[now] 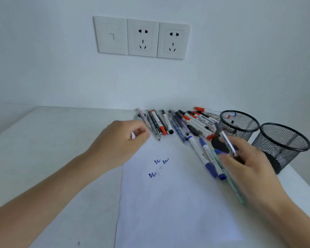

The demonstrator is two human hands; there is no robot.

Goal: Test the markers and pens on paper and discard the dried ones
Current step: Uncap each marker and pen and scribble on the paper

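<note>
Evidently the right hand (pixel 249 169) pinches a blurred pen (pixel 226 142), its long axis slanting up toward the mesh cups (pixel 240 134) just beyond, with the paper (pixel 168 203) to its left, where the loosely curled, seemingly empty left hand (pixel 122 140) hovers nearer the laid-out pens (pixel 166 120).

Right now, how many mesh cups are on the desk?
2. The left cup stands behind the right hand; the right cup is beside it, nearer the viewer.
</note>
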